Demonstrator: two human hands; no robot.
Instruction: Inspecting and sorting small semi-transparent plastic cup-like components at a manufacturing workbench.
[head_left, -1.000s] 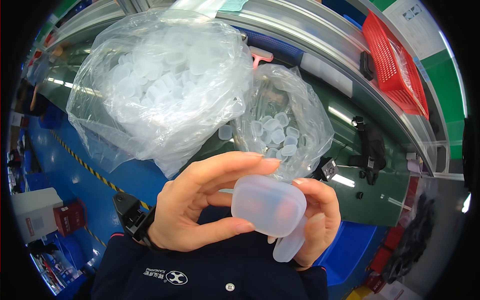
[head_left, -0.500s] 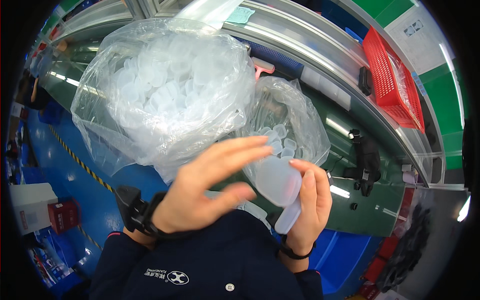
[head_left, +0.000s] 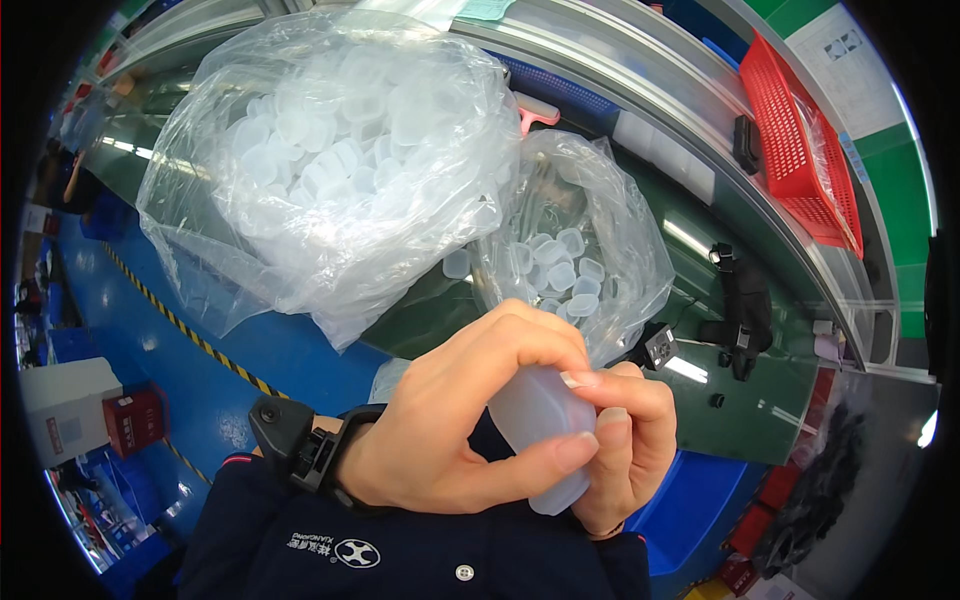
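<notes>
A frosted translucent plastic piece [head_left: 525, 410], with a rounded-square face and a narrower end pointing down, is held close in front of my chest. My left hand [head_left: 455, 405] curls around it, thumb and fingers pressing from both sides. On its right side my right hand [head_left: 635, 440] grips it with bent fingers, and the fingertips of both hands meet at its edge. Fingers cover part of the piece. Just beyond my hands, small clear plastic parts [head_left: 560, 272] lie inside an open clear bag [head_left: 640, 245].
A larger clear bag [head_left: 300, 250] full of frosted pieces stands left on the dark green table [head_left: 420, 315]. One loose part [head_left: 456, 264] lies between the bags. Right are a black strapped device [head_left: 742, 310], a small black box [head_left: 655, 345] and a red basket [head_left: 790, 150]; a blue bin [head_left: 690, 500] sits below.
My left hand, formerly raised with its fingers apart, has come right and closed on the plastic piece. Both hands and the piece now sit lower in view. The loose part between the bags has come into sight.
</notes>
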